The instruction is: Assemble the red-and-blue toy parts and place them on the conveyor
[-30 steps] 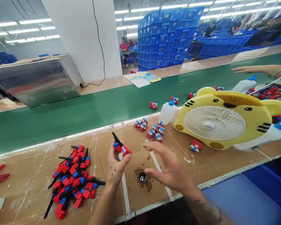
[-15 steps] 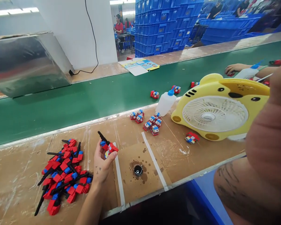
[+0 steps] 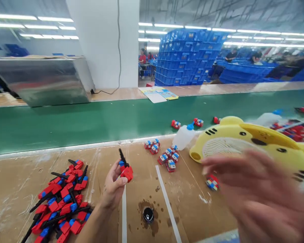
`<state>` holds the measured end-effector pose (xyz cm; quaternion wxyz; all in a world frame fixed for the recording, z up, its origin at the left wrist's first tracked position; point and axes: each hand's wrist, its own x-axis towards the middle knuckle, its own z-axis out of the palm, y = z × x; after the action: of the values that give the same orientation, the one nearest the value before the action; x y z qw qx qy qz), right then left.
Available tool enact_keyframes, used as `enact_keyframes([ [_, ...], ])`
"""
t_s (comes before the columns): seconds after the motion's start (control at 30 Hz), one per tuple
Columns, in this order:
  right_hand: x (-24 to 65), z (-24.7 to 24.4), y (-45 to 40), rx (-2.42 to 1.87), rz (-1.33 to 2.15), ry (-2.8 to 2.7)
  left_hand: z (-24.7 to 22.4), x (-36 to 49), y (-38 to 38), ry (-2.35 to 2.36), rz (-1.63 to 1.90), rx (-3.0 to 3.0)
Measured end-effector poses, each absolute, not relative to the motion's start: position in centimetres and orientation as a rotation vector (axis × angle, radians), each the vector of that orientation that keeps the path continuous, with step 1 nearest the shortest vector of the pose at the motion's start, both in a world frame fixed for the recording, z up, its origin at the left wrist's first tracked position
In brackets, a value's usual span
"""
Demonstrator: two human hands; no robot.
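My left hand [image 3: 114, 185] is closed around a small toy piece [image 3: 127, 173] of red and blue plastic with a black rod pointing up. It is raised above the cardboard-covered bench, near a strip of white tape. My right hand [image 3: 260, 192], large and blurred at the right, is in the air in front of the fan; its fingers look loosely stretched and I see nothing in them. Left of my left arm lies a pile of similar red, blue and black pieces [image 3: 66, 199]. A small round black cup of dark liquid [image 3: 148, 215] sits between two tape strips, with wet spots around it.
Small red, white and blue block assemblies [image 3: 170, 165] stand in groups beside a white squeeze bottle [image 3: 183, 137] with a blue cap. A yellow animal-shaped fan [image 3: 225, 130] blocks the right side. Behind runs a green conveyor belt [image 3: 103, 125]. Blue crates [image 3: 187, 57] are stacked beyond.
My right hand has come down and forward from the right edge into view. My left hand still holds the toy piece, now turned somewhat. The camera has tilted up.
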<state>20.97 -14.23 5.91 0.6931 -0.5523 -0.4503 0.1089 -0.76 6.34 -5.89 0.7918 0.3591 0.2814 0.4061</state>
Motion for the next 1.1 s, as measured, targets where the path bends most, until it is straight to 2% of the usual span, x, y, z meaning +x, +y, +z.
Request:
enact_keyframes([
  [0.2,20.5,-9.1,-12.7,-1.518,0.582,-0.837,-3.0,0.6,6.2,0.44,0.728,0.606],
  [0.3,19.9,-12.7,-13.7,-1.555,0.604,-0.702,-3.1,2.2,8.6,0.539,0.746,0.884],
  [0.43,21.1,-11.8,-13.3,-1.658,0.603,-0.762,-3.0,8.1,16.1,0.862,0.649,1.709],
  [0.6,23.9,-10.5,-10.0,-1.983,0.229,-0.902,-3.3,17.3,24.8,1.095,0.423,1.986],
  [0.77,24.5,-12.0,-7.2,-2.195,-0.035,-1.102,-5.4,20.5,26.6,1.266,0.279,2.19],
  [0.93,25.3,-13.3,-7.1,-2.129,0.022,-1.09,-5.8,17.4,26.6,1.138,0.197,2.362],
  [1.1,24.9,-11.7,-8.9,-1.742,0.449,-0.807,-1.2,4.5,25.8,0.932,0.136,2.526],
])
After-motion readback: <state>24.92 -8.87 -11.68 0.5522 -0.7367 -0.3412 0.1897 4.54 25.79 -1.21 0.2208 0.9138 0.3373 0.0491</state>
